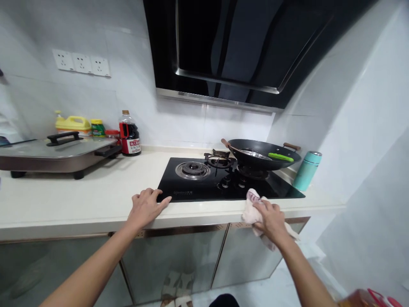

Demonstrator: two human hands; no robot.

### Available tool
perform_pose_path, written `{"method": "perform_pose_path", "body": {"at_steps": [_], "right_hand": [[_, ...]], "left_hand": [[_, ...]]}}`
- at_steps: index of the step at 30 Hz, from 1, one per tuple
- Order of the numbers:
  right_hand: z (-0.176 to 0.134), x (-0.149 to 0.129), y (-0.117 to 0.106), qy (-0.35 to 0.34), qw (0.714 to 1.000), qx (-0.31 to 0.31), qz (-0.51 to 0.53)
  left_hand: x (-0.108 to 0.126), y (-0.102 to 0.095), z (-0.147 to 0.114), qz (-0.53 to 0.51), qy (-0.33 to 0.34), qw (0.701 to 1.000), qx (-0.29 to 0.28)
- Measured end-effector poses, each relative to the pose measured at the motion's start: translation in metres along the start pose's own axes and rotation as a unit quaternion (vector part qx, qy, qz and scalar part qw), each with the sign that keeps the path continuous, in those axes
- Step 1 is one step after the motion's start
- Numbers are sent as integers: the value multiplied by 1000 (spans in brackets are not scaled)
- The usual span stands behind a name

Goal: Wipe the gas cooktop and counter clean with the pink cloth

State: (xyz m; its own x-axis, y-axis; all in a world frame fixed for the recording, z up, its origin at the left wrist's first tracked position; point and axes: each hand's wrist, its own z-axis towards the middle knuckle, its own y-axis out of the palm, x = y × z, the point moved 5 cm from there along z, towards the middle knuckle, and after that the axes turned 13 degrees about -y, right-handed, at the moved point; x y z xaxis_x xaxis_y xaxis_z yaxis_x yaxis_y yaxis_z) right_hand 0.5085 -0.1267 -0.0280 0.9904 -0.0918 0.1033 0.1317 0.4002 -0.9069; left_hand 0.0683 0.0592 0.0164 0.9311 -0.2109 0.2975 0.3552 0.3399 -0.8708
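Note:
My right hand grips a pale cloth at the front edge of the counter, and part of the cloth hangs down over the edge. The cloth's upper end touches the front rim of the black glass gas stove. My left hand rests on the counter with its fingers spread, the fingertips at the stove's front left corner. A black wok with wooden handles sits on the right burner, holding a shiny lid or dish and a green-handled utensil. The left burner is bare, its pan support standing behind it.
An electric pan with a glass lid stands at left. Behind it are a yellow jug, small jars and a sauce bottle. A turquoise flask stands right of the stove. The range hood overhangs the stove.

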Motion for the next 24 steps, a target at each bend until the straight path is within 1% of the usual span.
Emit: {"method": "perform_pose_path", "body": {"at_steps": [4, 6, 8, 9, 11, 13, 15, 18, 20, 21, 22, 23, 24], "right_hand": [[21, -109, -11, -75, 995, 15, 62], [30, -159, -17, -107, 989, 23, 101], [36, -195, -24, -141, 978, 43, 146], [38, -207, -27, -156, 971, 56, 174], [43, -216, -33, -170, 950, 79, 250], [53, -210, -40, -164, 919, 102, 344], [68, -199, -51, -153, 886, 136, 416], [98, -186, -73, -152, 844, 205, 472], [116, -179, -81, -147, 817, 249, 498], [122, -176, -81, -141, 807, 264, 509], [126, -173, -77, -135, 803, 265, 517], [127, -170, -69, -136, 805, 246, 522], [126, -167, -59, -140, 813, 213, 523]], "left_hand": [[-1, 0, 0, 0, -6, 1000, -10], [-1, 0, 0, 6, -4, 1000, -8], [-1, -1, 0, 8, -3, 1000, -3], [-1, -1, 0, 6, -5, 1000, 1], [-2, 0, 0, -3, -11, 1000, 7], [-3, 1, 0, -10, -13, 1000, 16], [-3, 1, -1, -13, -10, 1000, 27], [-2, 0, -3, -14, -9, 999, 38], [-2, 0, -4, -14, -7, 999, 42], [-2, -1, -4, -15, -6, 999, 43], [-2, -1, -5, -16, -6, 999, 44], [-3, -1, -5, -17, -8, 999, 44], [-3, -2, -5, -17, -10, 999, 44]]}}
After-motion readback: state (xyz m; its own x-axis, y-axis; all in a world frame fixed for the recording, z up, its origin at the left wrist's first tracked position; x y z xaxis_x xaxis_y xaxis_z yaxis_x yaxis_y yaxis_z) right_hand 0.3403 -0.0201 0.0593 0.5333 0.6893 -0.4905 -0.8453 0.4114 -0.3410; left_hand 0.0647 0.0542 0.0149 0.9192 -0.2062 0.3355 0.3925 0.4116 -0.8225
